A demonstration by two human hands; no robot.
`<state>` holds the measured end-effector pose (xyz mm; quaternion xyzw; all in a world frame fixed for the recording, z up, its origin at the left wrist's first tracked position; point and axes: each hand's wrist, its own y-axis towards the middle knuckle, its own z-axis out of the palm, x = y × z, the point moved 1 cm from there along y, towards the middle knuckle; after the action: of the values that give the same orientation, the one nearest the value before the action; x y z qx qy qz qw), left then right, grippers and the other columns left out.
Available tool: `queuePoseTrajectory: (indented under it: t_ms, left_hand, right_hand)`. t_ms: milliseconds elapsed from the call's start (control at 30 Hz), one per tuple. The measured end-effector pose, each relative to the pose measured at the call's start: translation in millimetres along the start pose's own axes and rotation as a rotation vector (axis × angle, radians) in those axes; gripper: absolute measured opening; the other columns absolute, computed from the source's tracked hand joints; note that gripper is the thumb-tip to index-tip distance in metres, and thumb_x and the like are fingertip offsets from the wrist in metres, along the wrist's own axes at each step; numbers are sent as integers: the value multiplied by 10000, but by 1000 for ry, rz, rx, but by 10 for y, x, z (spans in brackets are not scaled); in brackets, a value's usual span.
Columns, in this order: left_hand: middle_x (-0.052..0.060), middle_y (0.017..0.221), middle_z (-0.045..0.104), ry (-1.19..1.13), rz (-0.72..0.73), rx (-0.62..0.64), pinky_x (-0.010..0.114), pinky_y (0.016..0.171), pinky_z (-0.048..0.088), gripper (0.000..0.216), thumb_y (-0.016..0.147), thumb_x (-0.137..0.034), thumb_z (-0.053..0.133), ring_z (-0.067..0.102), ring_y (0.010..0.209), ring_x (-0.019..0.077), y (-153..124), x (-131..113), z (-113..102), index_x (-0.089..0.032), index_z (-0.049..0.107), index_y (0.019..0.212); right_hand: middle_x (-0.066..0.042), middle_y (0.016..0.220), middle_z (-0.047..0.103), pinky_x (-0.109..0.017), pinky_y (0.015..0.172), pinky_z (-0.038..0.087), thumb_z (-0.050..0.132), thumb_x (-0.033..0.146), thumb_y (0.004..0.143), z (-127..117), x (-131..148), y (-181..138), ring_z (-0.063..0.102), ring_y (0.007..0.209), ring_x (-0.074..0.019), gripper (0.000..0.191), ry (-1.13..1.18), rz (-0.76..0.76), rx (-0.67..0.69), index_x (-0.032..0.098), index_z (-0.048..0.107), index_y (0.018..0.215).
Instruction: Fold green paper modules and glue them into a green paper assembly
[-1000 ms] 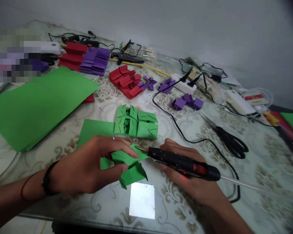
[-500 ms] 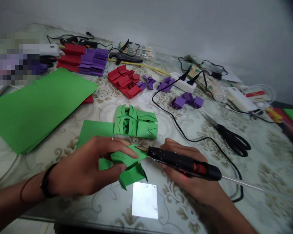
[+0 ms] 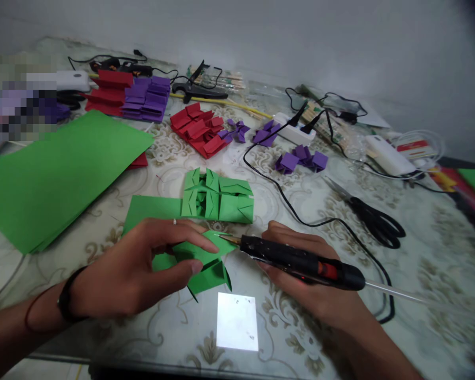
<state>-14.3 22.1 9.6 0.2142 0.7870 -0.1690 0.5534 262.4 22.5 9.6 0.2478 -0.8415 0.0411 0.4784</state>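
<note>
My right hand (image 3: pixel 301 258) is wrapped round a black hot glue gun (image 3: pixel 285 257), with a clear glue stick (image 3: pixel 396 291) poking from its back end. The metal nozzle points left and meets, or nearly meets, the top of a folded green paper piece (image 3: pixel 209 274). My left hand (image 3: pixel 142 269) pinches that piece between thumb and fingers; part of it is hidden behind the fingers. Just beyond lie joined green folded paper units (image 3: pixel 217 196) and a flat green sheet (image 3: pixel 152 208), which runs partly under my left hand.
A stack of green paper (image 3: pixel 63 179) lies left. Red folded paper (image 3: pixel 200 130) and purple folded pieces (image 3: pixel 301 160) sit farther back. Black-handled scissors (image 3: pixel 374 219) rest right, near the glue gun's black cord (image 3: pixel 285 195). A white power strip (image 3: pixel 295 131) stands behind.
The green piece and my left hand have shifted slightly left. The nozzle now lies along the piece's upper edge, with the glue gun still in my right hand. The view has moved a little.
</note>
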Motion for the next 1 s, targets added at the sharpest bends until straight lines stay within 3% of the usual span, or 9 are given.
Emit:
queuePoseTrajectory:
  t_ms: [167,433,700,1000]
  left_hand:
    - [8,1173,864,-19,-18,-51,375,1045,610,169,999,-395,735,752,1216,282,13,-3,-14,-335,855,1102]
    - [13,1108,862,-33,-43,-84,294,847,615,192,1019,-403,709,773,1056,253,18,-26,-37,-300,867,1057]
    - [13,1100,860,-27,-42,-93,294,839,608,164,1009,-381,729,774,1026,245,26,-1,-45,-302,864,1058]
    - [-5,1024,852,-60,-29,-148,272,780,587,125,983,-326,745,763,915,206,40,-39,-58,-290,863,996]
  right_hand:
    - [30,634,484,-353,619,436,636,171,943,-12,1,6,482,571,-172,271,-18,-18,-21,244,535,702]
    - [12,620,524,-380,626,467,652,171,934,-24,-13,5,502,581,-199,271,-63,-19,-22,263,527,712]
    - [22,623,489,-356,602,447,647,144,907,-31,-10,6,499,575,-188,312,-40,-24,-32,261,455,691]
    - [22,630,472,-351,579,394,639,160,922,-26,-27,-3,459,563,-177,287,-4,-8,-18,250,486,696]
